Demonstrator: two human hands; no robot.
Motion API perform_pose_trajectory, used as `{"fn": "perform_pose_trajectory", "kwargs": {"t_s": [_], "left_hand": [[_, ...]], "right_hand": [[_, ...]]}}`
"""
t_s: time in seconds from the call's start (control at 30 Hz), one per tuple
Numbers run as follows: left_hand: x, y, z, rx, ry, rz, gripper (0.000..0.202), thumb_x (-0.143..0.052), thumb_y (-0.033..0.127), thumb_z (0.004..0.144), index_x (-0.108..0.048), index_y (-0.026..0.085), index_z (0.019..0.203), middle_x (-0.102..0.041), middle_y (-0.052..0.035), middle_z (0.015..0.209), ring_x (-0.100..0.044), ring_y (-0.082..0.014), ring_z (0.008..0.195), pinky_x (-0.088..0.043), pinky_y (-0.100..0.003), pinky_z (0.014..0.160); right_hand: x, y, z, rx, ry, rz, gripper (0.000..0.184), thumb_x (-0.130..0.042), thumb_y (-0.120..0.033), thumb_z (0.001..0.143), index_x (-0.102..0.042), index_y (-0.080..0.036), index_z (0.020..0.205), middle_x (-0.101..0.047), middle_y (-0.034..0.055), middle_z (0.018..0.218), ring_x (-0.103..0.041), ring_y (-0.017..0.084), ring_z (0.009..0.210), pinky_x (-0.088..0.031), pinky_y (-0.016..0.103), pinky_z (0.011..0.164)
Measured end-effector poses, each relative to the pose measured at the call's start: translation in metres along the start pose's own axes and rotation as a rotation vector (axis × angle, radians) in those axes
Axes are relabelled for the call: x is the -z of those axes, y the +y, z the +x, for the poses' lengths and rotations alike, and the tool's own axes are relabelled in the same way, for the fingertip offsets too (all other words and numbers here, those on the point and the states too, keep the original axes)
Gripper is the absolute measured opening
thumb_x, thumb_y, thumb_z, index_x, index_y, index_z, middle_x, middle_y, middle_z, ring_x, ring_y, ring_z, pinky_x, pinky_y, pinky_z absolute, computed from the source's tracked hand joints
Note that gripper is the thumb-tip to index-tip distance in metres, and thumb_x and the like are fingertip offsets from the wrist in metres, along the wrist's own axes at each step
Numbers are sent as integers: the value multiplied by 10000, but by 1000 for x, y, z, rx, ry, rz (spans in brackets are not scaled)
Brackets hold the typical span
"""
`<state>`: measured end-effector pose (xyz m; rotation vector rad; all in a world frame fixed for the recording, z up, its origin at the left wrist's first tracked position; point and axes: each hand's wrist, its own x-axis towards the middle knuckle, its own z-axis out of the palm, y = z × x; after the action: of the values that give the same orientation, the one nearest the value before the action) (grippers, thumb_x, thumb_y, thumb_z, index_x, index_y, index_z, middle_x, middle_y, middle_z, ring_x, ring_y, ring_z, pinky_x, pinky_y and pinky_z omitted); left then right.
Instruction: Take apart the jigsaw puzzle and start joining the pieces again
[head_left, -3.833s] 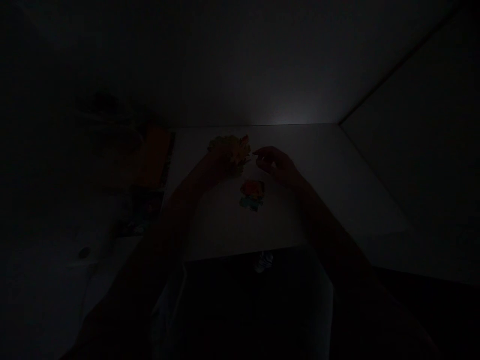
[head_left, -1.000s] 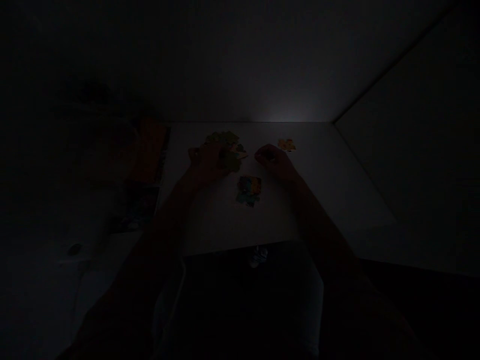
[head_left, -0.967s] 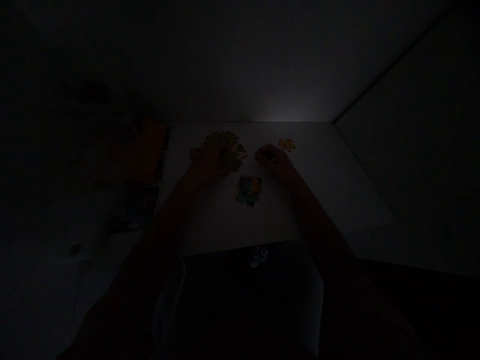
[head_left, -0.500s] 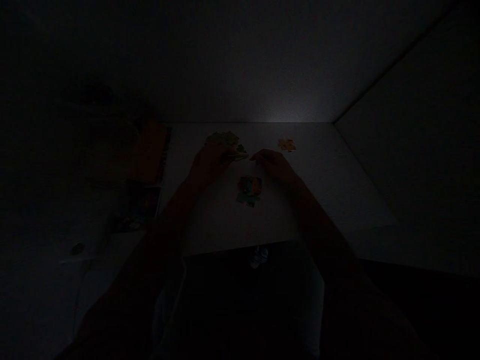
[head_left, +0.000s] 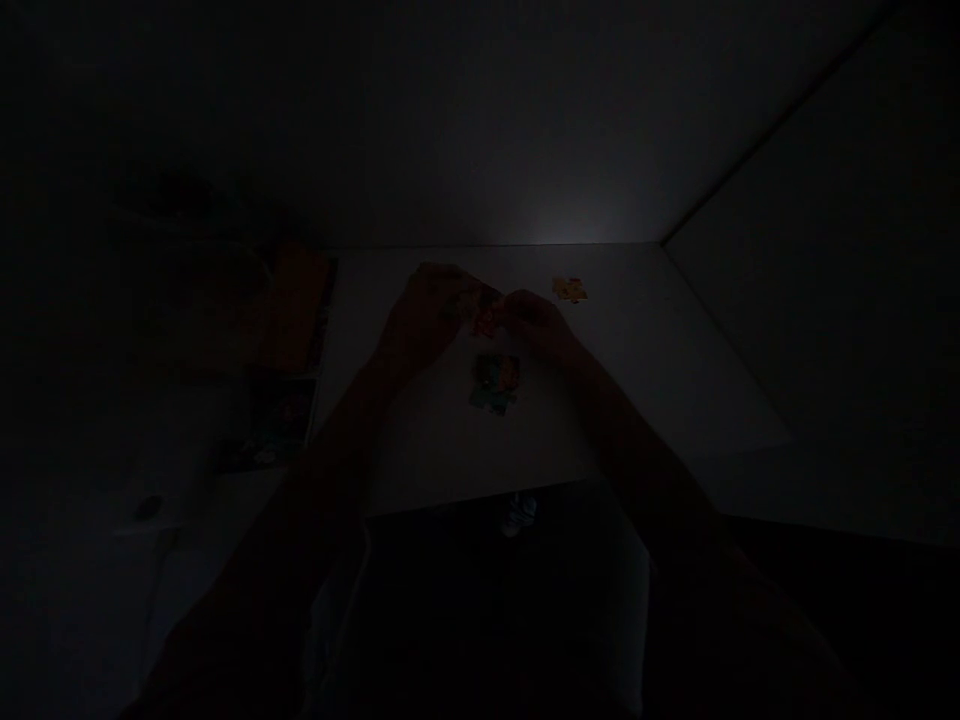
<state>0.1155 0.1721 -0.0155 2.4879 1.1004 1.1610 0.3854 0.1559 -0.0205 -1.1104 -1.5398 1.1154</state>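
**Low light, close work at centre of view**

I am reading this from a single head camera, and the scene is very dim. Both forearms reach up from the lower corners and converge near the far part of the white board (head_left: 660, 400). The left hand (head_left: 424, 320) is arched, palm down, with its fingers curled narrowly over a reddish puzzle piece (head_left: 484, 316). I judge that hand to be holding the piece, though the grip itself is poorly lit. A greenish patch (head_left: 452, 312) shows by the left fingers, but I cannot tell how many pieces lie there.

The right hand (head_left: 536, 325) is also narrow, tilted inward, with its fingertips (head_left: 506, 308) at the piece's right side. They appear to touch it, but I cannot tell whether they grip it.

A joined patch of puzzle pieces (head_left: 495, 385) lies flat on the board just below the hands, not touched by either. A single loose piece (head_left: 570, 289) lies farther out, beyond the right hand and apart from it.

Left of the board sit an orange box (head_left: 294, 310) and a dark picture card (head_left: 274, 425). A small pale object (head_left: 520, 516) shows below the board's near edge.
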Motion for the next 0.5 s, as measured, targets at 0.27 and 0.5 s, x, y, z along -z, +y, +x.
{"fn": "perform_pose_trajectory", "kwargs": {"t_s": [0.27,0.5], "left_hand": [[7,23,-7,179,-6,-153,981,-1007,647,912,-589,263,1712,-770,-164,1579,-807,-345,1313,-681,-492,1108],[0,26,-8,107,36,-17,1109,-1091,639,852,-580,267,1764,-700,-190,1671,-704,-414,1532,-602,-548,1283]], "right_hand": [[2,1,3,47,103,44,793,-977,-985,702,-612,-306,889,-697,-14,846,-607,181,775,-557,353,706],[-2,-2,-2,30,37,84,749,-1047,-886,707,-621,-294,874,-705,-18,829,-644,173,767,-583,334,712]]}}
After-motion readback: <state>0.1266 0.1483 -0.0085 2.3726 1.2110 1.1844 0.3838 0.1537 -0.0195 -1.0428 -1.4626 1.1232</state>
